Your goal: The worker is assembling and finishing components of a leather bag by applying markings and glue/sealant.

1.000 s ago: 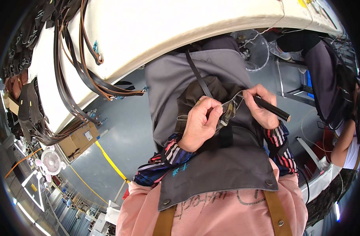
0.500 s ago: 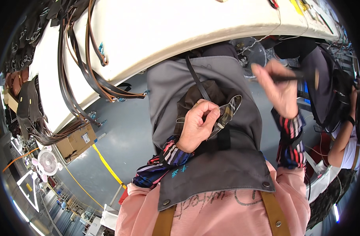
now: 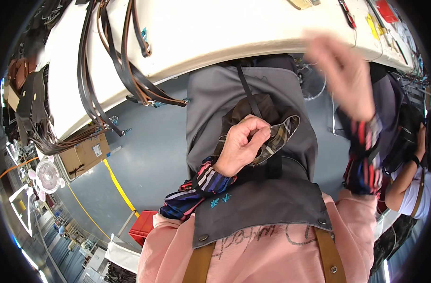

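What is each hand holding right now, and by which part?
The left hand pinches the dark fabric piece with plaid lining at its upper edge, against the grey apron. The right hand is raised and blurred; whether it holds anything cannot be told.

A dark brown leather piece (image 3: 253,113) with checked lining lies crumpled on the lap, at scene centre, opening facing right.

The left hand (image 3: 241,148) is held near the lap, fingers pinched shut, forearm bent inward. The right hand (image 3: 345,78) is raised far right, blurred, its grip indiscernible.
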`<state>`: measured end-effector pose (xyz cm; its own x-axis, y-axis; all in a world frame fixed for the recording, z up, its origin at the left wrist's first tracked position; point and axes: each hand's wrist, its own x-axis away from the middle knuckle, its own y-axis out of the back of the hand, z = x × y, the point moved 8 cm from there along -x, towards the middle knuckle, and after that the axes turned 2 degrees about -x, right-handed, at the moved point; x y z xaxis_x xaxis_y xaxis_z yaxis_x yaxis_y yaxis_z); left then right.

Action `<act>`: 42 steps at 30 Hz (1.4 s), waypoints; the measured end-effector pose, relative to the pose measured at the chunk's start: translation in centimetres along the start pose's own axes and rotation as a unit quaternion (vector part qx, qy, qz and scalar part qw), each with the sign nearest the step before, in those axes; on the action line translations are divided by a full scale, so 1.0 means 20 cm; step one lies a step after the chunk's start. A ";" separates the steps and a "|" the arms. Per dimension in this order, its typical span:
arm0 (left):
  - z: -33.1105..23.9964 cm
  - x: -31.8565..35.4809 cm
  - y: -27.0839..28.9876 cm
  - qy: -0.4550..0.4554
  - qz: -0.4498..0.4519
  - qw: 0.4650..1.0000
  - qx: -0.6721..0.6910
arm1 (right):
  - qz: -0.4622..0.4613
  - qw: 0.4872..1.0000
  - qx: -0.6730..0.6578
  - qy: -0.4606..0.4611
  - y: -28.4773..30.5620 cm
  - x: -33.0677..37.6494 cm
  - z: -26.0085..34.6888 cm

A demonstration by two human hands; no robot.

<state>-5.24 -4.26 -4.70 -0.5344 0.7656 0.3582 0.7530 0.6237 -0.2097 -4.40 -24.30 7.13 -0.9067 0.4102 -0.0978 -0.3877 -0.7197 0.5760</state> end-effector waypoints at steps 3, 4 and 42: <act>-0.14 -0.03 -0.11 -0.029 0.067 0.996 -0.047 | 0.060 0.976 0.100 0.182 -0.13 0.34 0.09; -0.13 -0.05 -0.13 -0.036 0.090 0.994 -0.049 | 0.032 0.978 0.066 0.197 -0.16 0.41 0.10; -0.30 0.15 0.00 -0.141 0.038 0.965 -0.216 | 0.129 0.982 -0.136 -0.026 -0.45 0.72 0.04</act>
<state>-4.49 -2.85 1.75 -0.5093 0.8566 0.0831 0.8511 0.4871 0.1956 -13.84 -11.44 1.06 -0.9737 0.2177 0.0676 -0.1831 -0.9234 0.3374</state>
